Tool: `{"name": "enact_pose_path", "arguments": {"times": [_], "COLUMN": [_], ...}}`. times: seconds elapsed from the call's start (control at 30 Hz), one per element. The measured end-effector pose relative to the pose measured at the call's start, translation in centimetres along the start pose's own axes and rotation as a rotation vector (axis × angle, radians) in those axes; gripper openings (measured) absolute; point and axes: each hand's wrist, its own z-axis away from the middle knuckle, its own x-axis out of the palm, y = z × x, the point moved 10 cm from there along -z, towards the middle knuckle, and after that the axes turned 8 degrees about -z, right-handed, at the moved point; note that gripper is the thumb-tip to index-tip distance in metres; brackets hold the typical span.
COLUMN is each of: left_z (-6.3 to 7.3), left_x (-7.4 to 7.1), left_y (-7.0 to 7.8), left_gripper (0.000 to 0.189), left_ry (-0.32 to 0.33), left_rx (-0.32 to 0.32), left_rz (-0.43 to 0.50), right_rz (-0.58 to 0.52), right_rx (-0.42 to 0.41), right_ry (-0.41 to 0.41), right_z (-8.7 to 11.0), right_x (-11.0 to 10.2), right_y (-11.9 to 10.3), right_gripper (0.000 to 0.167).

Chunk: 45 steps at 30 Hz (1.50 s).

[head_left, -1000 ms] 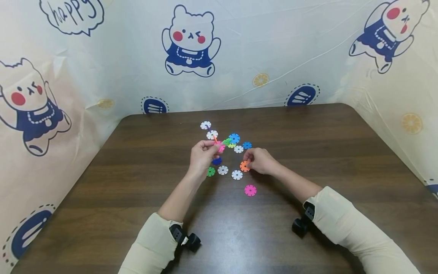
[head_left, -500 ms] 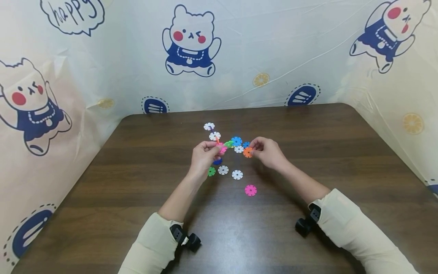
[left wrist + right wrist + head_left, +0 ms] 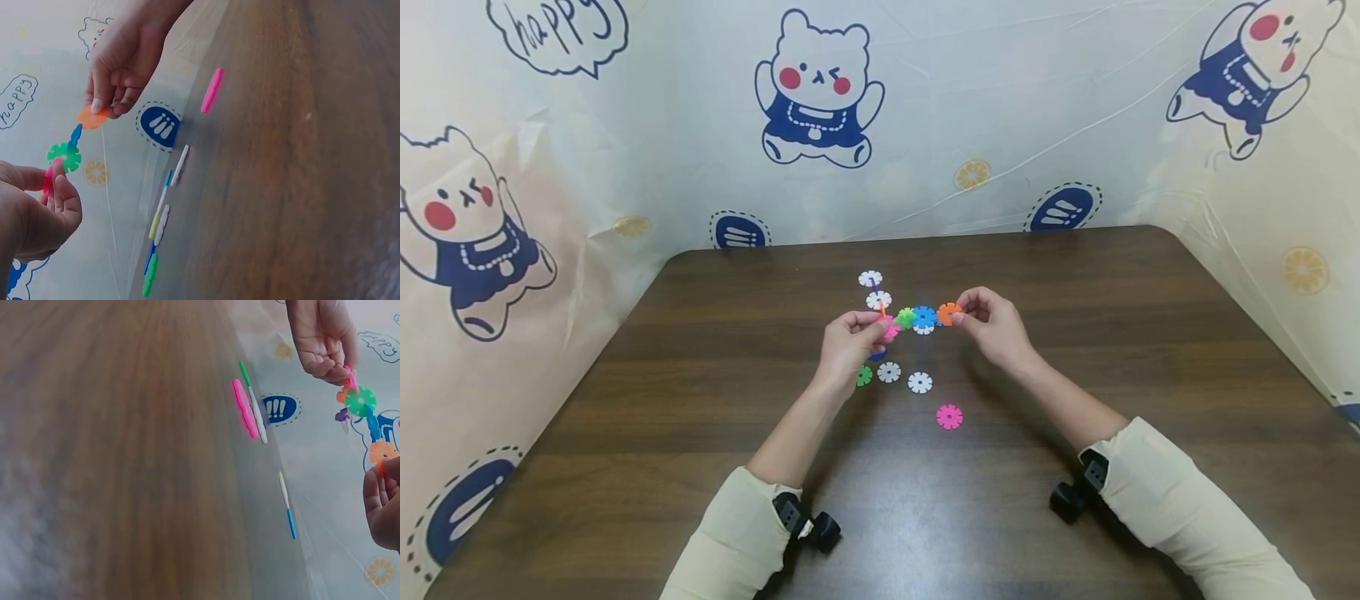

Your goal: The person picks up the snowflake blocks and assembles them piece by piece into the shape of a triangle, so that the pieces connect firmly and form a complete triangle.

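Note:
My left hand (image 3: 847, 346) pinches a pink interlocking disc (image 3: 891, 327) with notched edges, part of a chain held above the table. From it, a green disc (image 3: 64, 156) and an edge-on blue disc (image 3: 373, 425) run toward the right. White discs (image 3: 878, 299) with a purple one between them extend from the chain's far side, and a small orange disc (image 3: 342, 395) shows there too. My right hand (image 3: 1000, 333) pinches a larger orange disc (image 3: 949, 313) between thumb and fingers, its edge right at the blue disc. Fingertips partly cover the pink disc.
Loose discs lie on the brown table (image 3: 700, 400): a pink one (image 3: 950, 417), white ones (image 3: 920, 382), a green one (image 3: 864, 376) and a dark blue one partly behind the left hand. A printed sheet (image 3: 925, 108) hangs behind the table's far edge.
My right hand has lifted the orange disc off the table and carried it up and away to the blue end of the chain. The left hand's chain has turned slightly rightward.

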Motion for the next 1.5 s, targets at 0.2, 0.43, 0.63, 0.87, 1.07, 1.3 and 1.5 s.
{"name": "enact_pose_path", "arguments": {"times": [0.2,0.43,0.63,0.87,1.07,1.3,1.5], "left_z": [0.0,0.1,0.2,0.1,0.0,0.2,0.2], "left_x": [0.1,0.1,0.3,0.6,0.8,1.3,1.4], "left_y": [0.0,-0.1,-0.1,0.1,0.2,0.2,0.1], "left_gripper": [0.018,0.018,0.016,0.017,0.017,0.017,0.018], "left_ry": [-0.004,-0.001,-0.016,-0.029,-0.037,-0.068,-0.071], "left_rx": [-0.003,-0.010,-0.002,-0.004,-0.009,-0.033,-0.023], "left_rz": [0.006,-0.002,0.024,-0.006,-0.018,-0.049,-0.023], "right_rz": [-0.037,-0.030,-0.037,-0.017,-0.015,-0.044,-0.048], "right_rx": [-0.038,-0.055,-0.075,-0.112,-0.125,-0.145,-0.172], "right_ry": [0.000,-0.027,-0.040,-0.038,-0.049,-0.063,-0.084], "right_z": [0.1,0.7,0.4,0.3,0.2,0.2,0.1], "right_x": [0.1,0.4,0.6,0.3,0.0,-0.3,-0.1], "right_y": [-0.3,-1.4,-1.1,-0.6,-0.7,-0.7,-0.9], "right_gripper": [0.017,0.017,0.016,0.015,0.015,0.016,0.015]}}
